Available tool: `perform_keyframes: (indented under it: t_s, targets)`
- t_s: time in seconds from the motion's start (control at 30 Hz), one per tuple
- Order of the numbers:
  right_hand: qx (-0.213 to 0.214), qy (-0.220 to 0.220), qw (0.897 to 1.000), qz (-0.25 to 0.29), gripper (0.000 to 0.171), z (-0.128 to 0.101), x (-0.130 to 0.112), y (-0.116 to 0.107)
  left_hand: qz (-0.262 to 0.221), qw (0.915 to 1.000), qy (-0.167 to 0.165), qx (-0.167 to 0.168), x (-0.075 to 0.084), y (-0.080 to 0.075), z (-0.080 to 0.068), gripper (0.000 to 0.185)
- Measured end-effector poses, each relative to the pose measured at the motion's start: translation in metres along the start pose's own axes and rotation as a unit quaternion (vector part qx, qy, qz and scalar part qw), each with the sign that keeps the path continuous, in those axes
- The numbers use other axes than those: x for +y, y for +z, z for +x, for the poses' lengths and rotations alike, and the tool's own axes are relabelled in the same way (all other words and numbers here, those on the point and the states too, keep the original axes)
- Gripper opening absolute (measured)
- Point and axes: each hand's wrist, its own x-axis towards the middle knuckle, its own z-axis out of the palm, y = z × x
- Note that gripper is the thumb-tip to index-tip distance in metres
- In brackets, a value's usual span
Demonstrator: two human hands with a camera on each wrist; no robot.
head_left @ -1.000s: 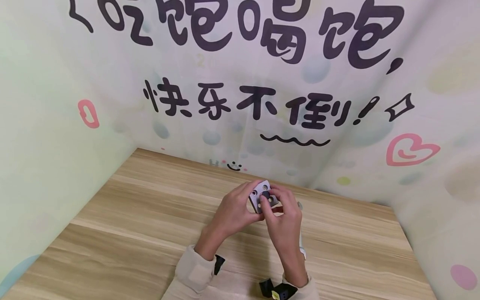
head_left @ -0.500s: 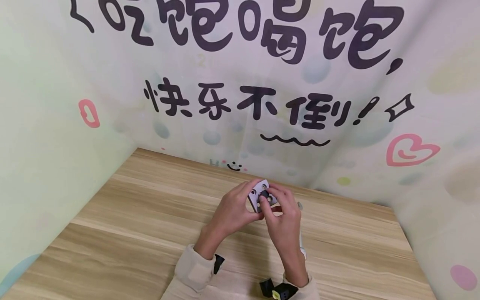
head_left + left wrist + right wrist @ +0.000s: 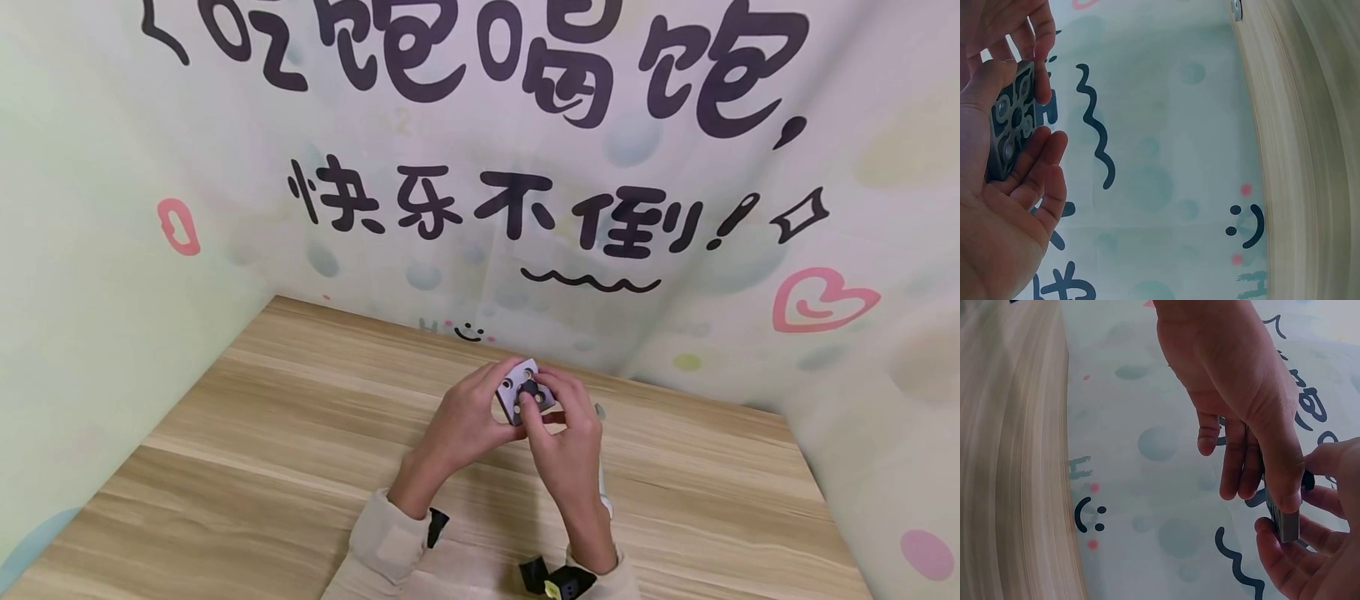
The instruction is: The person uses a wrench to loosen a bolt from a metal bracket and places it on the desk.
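A small pale square plate (image 3: 516,386) with round holes is held up just above the wooden table (image 3: 262,433), near the back wall. My left hand (image 3: 480,408) grips it from the left side, with fingers behind it and thumb on its edge. My right hand (image 3: 551,408) pinches a black round knob (image 3: 528,389) at the plate's centre. In the left wrist view the plate (image 3: 1013,119) looks dark, its holes showing, cradled by the left hand (image 3: 1004,206). In the right wrist view the right hand (image 3: 1241,394) covers most of the plate (image 3: 1285,525).
A small metal washer-like piece (image 3: 600,410) lies on the table right of the hands, also seen in the left wrist view (image 3: 1235,7). A white slim object (image 3: 603,492) lies under the right forearm. Printed walls enclose the table at the back and both sides.
The right fingers have shifted slightly on the black knob. The plate and the left hand stay in the same place.
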Motion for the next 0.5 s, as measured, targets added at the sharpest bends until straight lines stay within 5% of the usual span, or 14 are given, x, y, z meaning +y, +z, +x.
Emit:
perform_keyframes:
  t_s: [0.5]
  targets:
    - [0.01, 0.032, 0.999, 0.012, 0.021, -0.0009, 0.0018, -0.002, 0.004, 0.9999, -0.002, -0.012, 0.0048, 0.0009, 0.0011, 0.078]
